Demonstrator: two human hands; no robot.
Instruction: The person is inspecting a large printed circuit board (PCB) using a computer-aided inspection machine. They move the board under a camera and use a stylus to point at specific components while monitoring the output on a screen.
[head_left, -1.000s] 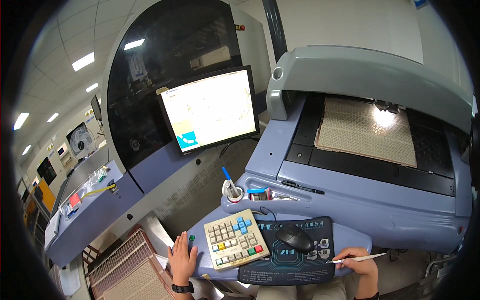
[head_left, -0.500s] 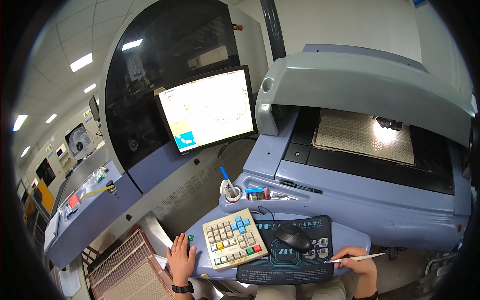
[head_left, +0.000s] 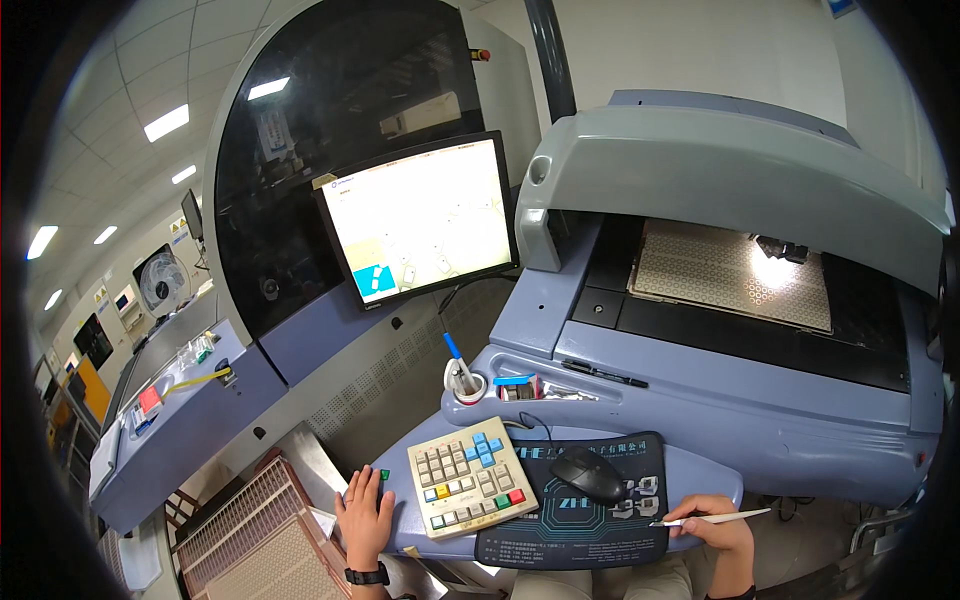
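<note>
My left hand point(head_left: 366, 515) lies with its fingers stretched out on the left edge of the blue-grey console shelf point(head_left: 408, 528), beside a small green button point(head_left: 385, 474). It holds nothing. In my right hand point(head_left: 715, 535) is a slim white pen-shaped tool point(head_left: 738, 516), pinched between thumb and fingers. Its dark tip points left, low over the right side of the dark mouse pad point(head_left: 570, 545). A black mouse point(head_left: 588, 475) rests on the pad, apart from both hands. Between the hands sits a beige keypad point(head_left: 470, 478) with several coloured keys.
Behind the shelf, a monitor point(head_left: 420, 220) is lit. A perforated panel point(head_left: 700, 272) lies under a bright lamp in the machine at right. Pens stand in a cup point(head_left: 464, 384) near a black pen point(head_left: 603, 373). A patterned panel point(head_left: 270, 560) lies low at left.
The drawing on the monitor has changed, with different outlines showing now. Both hands and the white tool keep their places; the whole view has shifted very slightly.
</note>
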